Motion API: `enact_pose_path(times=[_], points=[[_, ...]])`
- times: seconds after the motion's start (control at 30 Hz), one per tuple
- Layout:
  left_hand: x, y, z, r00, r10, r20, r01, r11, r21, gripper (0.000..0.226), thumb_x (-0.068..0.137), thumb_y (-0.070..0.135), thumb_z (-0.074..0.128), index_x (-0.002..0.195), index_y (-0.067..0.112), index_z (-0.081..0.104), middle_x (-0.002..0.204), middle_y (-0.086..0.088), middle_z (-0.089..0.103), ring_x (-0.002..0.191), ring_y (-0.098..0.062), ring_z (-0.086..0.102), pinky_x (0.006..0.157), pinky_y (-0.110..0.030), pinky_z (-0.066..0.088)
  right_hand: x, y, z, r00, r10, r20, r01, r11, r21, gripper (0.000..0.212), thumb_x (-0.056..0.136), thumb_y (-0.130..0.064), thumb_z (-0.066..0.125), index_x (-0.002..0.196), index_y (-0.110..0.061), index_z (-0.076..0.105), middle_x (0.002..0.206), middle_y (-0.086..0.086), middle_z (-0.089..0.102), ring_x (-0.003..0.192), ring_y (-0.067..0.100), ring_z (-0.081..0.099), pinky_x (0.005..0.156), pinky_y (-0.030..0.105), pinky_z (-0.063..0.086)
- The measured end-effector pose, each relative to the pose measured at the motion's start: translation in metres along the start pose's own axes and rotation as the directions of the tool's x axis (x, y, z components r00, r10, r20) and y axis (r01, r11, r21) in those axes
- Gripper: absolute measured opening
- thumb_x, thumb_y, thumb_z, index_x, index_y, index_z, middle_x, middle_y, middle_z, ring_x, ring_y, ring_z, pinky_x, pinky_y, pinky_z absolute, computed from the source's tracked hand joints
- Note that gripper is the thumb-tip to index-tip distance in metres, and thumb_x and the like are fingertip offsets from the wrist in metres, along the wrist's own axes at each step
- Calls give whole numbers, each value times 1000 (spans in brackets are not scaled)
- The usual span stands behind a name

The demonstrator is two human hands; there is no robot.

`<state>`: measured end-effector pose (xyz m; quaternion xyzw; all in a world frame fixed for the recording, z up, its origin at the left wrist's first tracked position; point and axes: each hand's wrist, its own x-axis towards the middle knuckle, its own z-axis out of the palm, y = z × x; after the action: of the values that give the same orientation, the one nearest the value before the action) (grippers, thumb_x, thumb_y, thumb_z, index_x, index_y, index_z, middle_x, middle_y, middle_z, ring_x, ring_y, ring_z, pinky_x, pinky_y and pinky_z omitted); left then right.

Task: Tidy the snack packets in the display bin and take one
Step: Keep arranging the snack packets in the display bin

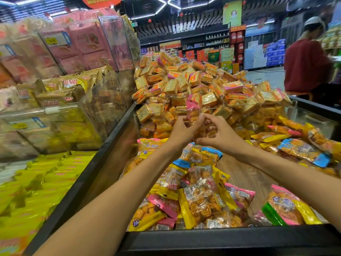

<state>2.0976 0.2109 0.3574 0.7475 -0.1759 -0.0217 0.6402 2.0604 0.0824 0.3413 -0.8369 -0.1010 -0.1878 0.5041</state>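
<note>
Front rim: black edge of the display bin [221, 237] sits nearest us, and we place everything else against it.
Packet in hand: our pink-ended snack packet [192, 108] is held up well beyond that rim, level with the clear divider [239, 106] that crosses the bin.
Left hand: our left hand [181, 129] has its fingers curled round the packet's lower end, thumb and fingertips pinching it.
Right hand: our right hand [219, 133] is bent in beside it, fingers touching the same packet or the left hand (we cannot tell which, the fingers overlap there).
Near compartment: just behind the rim lie the loose snack packets [201, 198], yellow, pink and blue, jumbled at all angles, with a bare wooden floor [245, 174] showing to their right.
Far compartment: beyond the divider rises the heap of square packets [186, 82].
Step in hand: we judge this is the taking of one packet, or a stray being sorted (its pink end matches some in the far heap).
Next move: it calls for a firm single-hand hold and a lift clear of the divider, toward us or onto the heap.
Left of the bin: clear boxes [55, 115] of other snacks.
Far right: a person in a red top [306, 67].
</note>
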Motion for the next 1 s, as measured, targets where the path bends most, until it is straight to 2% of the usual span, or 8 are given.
enact_pose_path(times=[0.13, 0.23, 0.33, 0.43, 0.57, 0.77, 0.93, 1.0], points=[[0, 0, -8, 999, -14, -32, 12, 999, -47, 22, 93, 16, 58, 114, 10, 53, 90, -5, 61, 77, -8, 60, 61, -14, 51, 0, -5, -1, 1000, -28, -11, 29, 997, 77, 54, 80, -3, 65, 129, -22, 55, 113, 9, 49, 97, 21, 56, 87, 32, 52], [4, 1, -12, 998, -48, -30, 46, 997, -59, 31, 93, 15, 59, 119, 1, 52, 110, -16, 63, 94, -21, 64, 73, -28, 55, 5, -1, -8, 991, -30, -132, 45, 992, 117, 35, 85, -7, 65, 117, -20, 59, 103, 8, 57, 89, 19, 56, 72, 19, 51], [6, 2, -14, 999, -51, -17, 49, 997, -66, 21, 92, 16, 61, 108, 3, 58, 109, -17, 65, 100, -27, 64, 84, -38, 55, 9, 5, -13, 983, 80, -168, -53, 986, 159, 43, 87, -26, 68, 126, -19, 52, 106, 4, 55, 91, 11, 54, 67, 14, 46], [2, 5, -13, 997, -59, 51, 65, 989, -132, 11, 91, 13, 60, 102, 12, 58, 103, -8, 67, 92, -18, 65, 85, -35, 54, 10, 9, -14, 978, 200, -56, -173, 934, 314, 48, 87, -29, 66, 129, -13, 50, 108, 1, 63, 100, 13, 60, 83, 26, 51], [-3, 5, -12, 997, -66, 39, 68, 996, -61, 52, 86, 17, 67, 132, 15, 42, 115, 5, 54, 106, -10, 52, 88, -36, 41, 11, 16, -13, 978, 207, -13, -197, 946, 258, 38, 84, -27, 70, 117, -11, 62, 118, 9, 64, 116, 23, 57, 95, 45, 51], [8, -1, -51, 988, -127, -86, 133, 989, 63, 69, 77, 8, 75, 137, 12, 41, 130, -14, 54, 116, -28, 55, 85, -36, 50, 7, 13, -21, 967, 246, 62, -253, 924, 288, 31, 91, -14, 62, 119, -5, 56, 99, 14, 66, 74, 17, 64, 60, 21, 56], [7, -35, -87, 956, -266, -125, 292, 911, 290, 61, 78, 5, 74, 133, 8, 49, 122, -16, 61, 109, -28, 60, 95, -44, 50, 3, 18, -39, 971, 236, -44, -228, 963, 142, 19, 91, -6, 61, 109, -6, 61, 93, 15, 66, 68, 16, 61, 59, 22, 53], [6, -46, -94, 944, -311, -106, 328, 879, 346, 58, 80, 2, 72, 133, 8, 50, 118, -17, 63, 104, -26, 62, 87, -39, 54, 3, 20, -45, 967, 242, -84, -230, 963, 138, 16, 90, -4, 61, 105, -8, 63, 91, 13, 66, 70, 18, 61, 63, 26, 54]])
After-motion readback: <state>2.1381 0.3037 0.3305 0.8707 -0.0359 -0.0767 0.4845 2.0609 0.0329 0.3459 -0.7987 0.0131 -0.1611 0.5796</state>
